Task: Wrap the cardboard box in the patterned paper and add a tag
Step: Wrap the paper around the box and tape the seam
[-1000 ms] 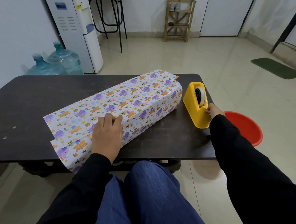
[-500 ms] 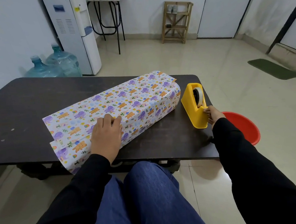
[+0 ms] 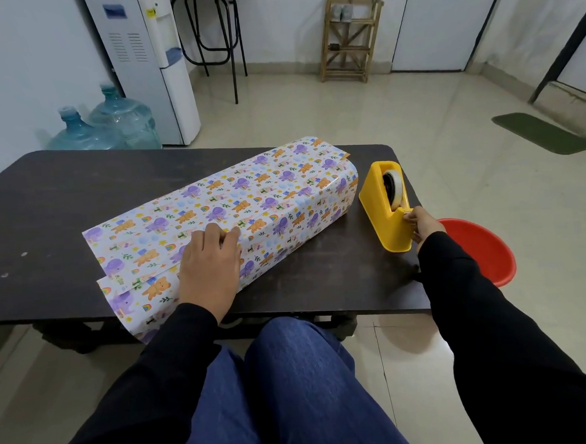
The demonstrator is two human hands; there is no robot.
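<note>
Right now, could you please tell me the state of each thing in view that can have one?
patterned paper: folded over into a long package, overlap held down, both ends open.
left hand: flat, pressing on the paper's overlap.
right hand: pinching the tape end at the dispenser's cutter.
tape dispenser: upright on the table, roll loaded.
red basin: on the floor beside the table, partly hidden by the sleeve.
</note>
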